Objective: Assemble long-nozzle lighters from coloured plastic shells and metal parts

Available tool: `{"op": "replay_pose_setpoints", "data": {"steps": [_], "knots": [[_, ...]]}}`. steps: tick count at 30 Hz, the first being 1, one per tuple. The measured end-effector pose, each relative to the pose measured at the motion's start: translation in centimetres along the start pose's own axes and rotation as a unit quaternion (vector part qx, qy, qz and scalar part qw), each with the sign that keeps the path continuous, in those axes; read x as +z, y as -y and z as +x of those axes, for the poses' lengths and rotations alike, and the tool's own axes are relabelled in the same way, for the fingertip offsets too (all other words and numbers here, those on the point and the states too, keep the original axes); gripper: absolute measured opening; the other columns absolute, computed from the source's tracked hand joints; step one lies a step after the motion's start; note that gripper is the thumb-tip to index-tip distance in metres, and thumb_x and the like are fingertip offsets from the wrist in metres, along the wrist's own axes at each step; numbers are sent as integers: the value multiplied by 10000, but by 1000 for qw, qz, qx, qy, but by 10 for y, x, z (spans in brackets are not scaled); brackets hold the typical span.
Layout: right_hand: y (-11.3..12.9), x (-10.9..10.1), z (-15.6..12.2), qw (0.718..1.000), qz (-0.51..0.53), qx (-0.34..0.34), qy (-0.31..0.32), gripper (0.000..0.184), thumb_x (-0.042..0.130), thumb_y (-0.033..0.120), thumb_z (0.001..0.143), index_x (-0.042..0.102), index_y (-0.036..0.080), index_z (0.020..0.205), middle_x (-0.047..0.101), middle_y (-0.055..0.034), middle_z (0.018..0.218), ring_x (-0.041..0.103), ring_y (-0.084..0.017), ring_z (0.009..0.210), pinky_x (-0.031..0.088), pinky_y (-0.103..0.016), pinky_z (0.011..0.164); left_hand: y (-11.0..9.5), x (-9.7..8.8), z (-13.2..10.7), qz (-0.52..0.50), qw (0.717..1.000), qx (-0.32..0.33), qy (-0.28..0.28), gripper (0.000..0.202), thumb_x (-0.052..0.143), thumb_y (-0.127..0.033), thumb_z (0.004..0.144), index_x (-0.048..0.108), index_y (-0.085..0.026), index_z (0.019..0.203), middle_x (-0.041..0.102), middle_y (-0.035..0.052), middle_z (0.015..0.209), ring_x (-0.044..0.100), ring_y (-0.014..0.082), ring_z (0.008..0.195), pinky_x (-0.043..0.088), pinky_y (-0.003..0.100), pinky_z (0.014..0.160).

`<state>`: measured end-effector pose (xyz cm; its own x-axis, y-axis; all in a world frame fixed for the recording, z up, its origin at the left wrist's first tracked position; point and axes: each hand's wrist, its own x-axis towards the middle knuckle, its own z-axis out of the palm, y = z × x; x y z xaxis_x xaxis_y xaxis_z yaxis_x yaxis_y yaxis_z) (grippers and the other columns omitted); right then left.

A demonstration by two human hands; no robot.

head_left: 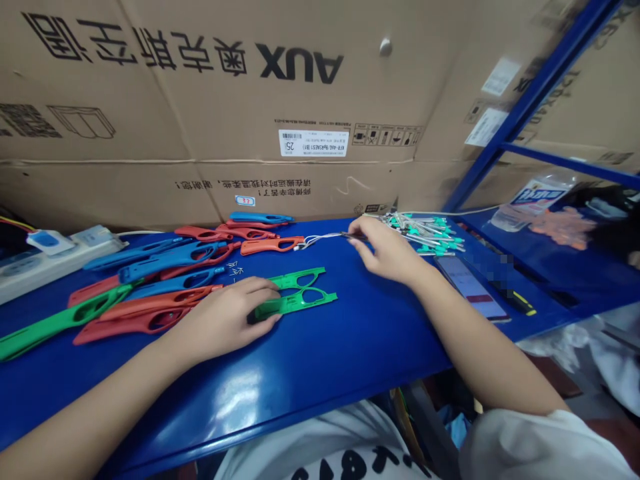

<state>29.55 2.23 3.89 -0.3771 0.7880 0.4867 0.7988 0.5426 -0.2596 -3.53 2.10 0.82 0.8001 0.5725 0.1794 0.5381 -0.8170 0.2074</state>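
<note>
My left hand (227, 315) rests on the blue bench (320, 360), fingers curled over the near end of a green plastic handle shell (295, 303); a second green shell (297, 277) lies just behind it. My right hand (383, 250) reaches toward the back, its fingertips pinched on a thin metal wire part (323, 239) that trails to the left. Beside that hand lies a pile of metal pieces with teal plastic ends (425, 233).
Several red, blue and green handle shells (165, 273) lie spread at the left. A white power strip (55, 250) sits far left. A phone (470, 285) lies right of my forearm. Large cardboard boxes (250, 100) wall off the back; a blue shelf post (520, 100) rises at right.
</note>
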Motion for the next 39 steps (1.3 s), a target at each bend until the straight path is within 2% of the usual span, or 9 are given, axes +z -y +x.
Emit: {"op": "replay_pose_setpoints", "data": {"steps": [3, 9, 12, 15, 19, 22, 26, 31, 39], "knots": [[18, 11, 0, 993, 113, 14, 4, 71, 489, 265, 955, 509, 230, 1013, 620, -72, 986, 588, -215, 879, 498, -373, 793, -3, -7, -3, 14, 1000, 1, -16, 295, 588, -436, 916, 692, -238, 1108, 707, 57, 1177, 685, 261, 1064, 567, 404, 901], [32, 21, 0, 937, 334, 85, 47, 124, 545, 347, 950, 503, 236, 984, 550, -29, 933, 535, -148, 759, 486, -276, 612, -30, -34, -1, -59, 961, -143, -229, 213, 617, -435, 902, 622, -229, 952, 707, 30, 996, 681, 235, 949, 563, 379, 835], [28, 27, 1, 921, 372, 107, 43, 154, 585, 363, 920, 515, 235, 968, 527, -21, 913, 501, -134, 722, 452, -249, 561, -36, -33, 4, -92, 958, -159, -221, 316, 634, -396, 886, 556, -222, 1138, 665, 60, 1127, 664, 242, 996, 575, 369, 782], [23, 33, 0, 911, 390, 129, 34, 173, 599, 376, 897, 509, 239, 951, 524, -16, 881, 493, -137, 710, 439, -247, 548, -30, -17, 6, -88, 962, -146, -212, 440, 614, -351, 906, 459, -219, 1296, 611, 94, 1236, 637, 253, 1065, 564, 411, 863], [24, 42, -5, 919, 369, 137, 24, 153, 615, 360, 882, 536, 236, 925, 541, -21, 873, 520, -156, 775, 480, -284, 642, -19, 3, 3, -81, 982, -90, -146, 342, 565, -309, 951, 489, -227, 1274, 585, 87, 1265, 574, 256, 1175, 502, 438, 994], [28, 47, -8, 921, 359, 152, 20, 146, 623, 352, 879, 548, 233, 918, 562, -20, 866, 526, -156, 767, 485, -293, 662, -17, 11, 1, -73, 990, -56, -103, 252, 567, -309, 951, 558, -242, 1194, 615, 63, 1188, 583, 250, 1124, 500, 436, 976], [32, 46, -12, 939, 313, 143, 25, 139, 629, 346, 896, 561, 226, 910, 601, -15, 825, 546, -149, 707, 475, -282, 634, -20, 15, 0, -99, 982, -59, -150, 324, 586, -303, 947, 511, -265, 1261, 606, 57, 1210, 588, 239, 1127, 506, 424, 983], [40, 36, -17, 989, 134, -1, 67, 96, 533, 294, 981, 601, 226, 982, 691, -59, 961, 640, -194, 855, 482, -314, 729, -18, 12, 2, -88, 958, -116, -249, 476, 612, -365, 929, 439, -271, 1362, 602, 41, 1195, 637, 218, 987, 560, 395, 898], [40, 32, -17, 996, 49, -39, 72, 201, 439, 304, 1033, 621, 219, 1047, 723, -55, 1044, 683, -191, 940, 496, -296, 771, -14, 15, -1, -108, 974, -94, -174, 615, 661, -448, 898, 409, -269, 1430, 681, 31, 1091, 688, 220, 985, 569, 390, 920]]}}
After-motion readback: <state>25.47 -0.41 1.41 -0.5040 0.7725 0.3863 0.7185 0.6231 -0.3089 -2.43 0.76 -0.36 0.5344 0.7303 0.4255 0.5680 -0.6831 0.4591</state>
